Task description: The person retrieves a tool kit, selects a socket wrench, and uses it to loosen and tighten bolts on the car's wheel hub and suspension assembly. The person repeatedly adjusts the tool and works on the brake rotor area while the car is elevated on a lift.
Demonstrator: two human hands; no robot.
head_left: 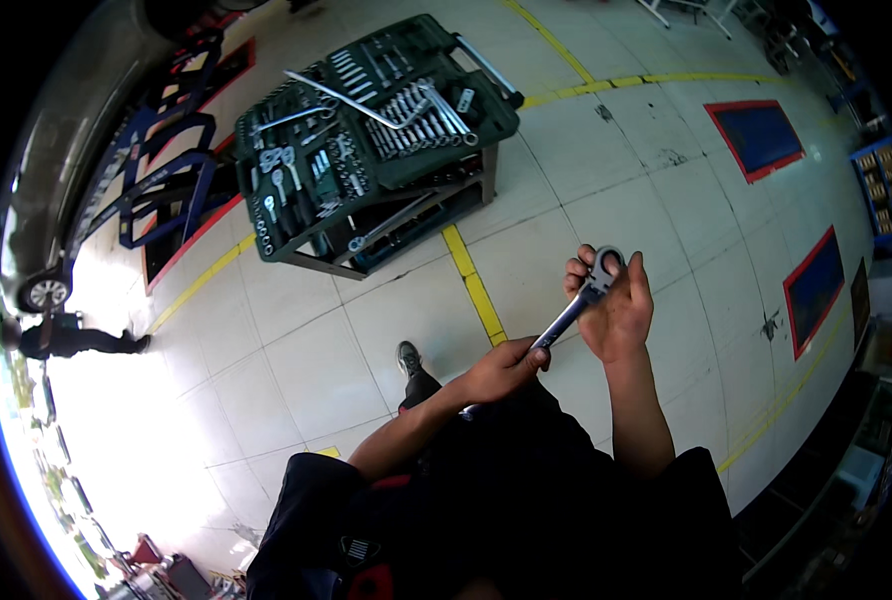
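Observation:
A ratcheting ring wrench (572, 314), shiny metal with a jointed ring head, is held aslant in front of my body. My left hand (506, 371) is closed round its lower handle, thumb along the shaft. At the ring end, my right hand (612, 305) has its palm turned up. Its fingers curl behind and beside the ring head, while the thumb stands away from it. The wrench covers part of those fingers. The handle's lower end passes behind my left hand and shows only slightly below it.
Ahead stands a tool cart (416, 230) with an open green socket case (391, 178) of wrenches and sockets. Left are a car (76, 150), a blue scissor lift (181, 180) and another person (76, 338). Yellow lines (474, 285) and red-edged blue panels (756, 138) mark the tiled floor.

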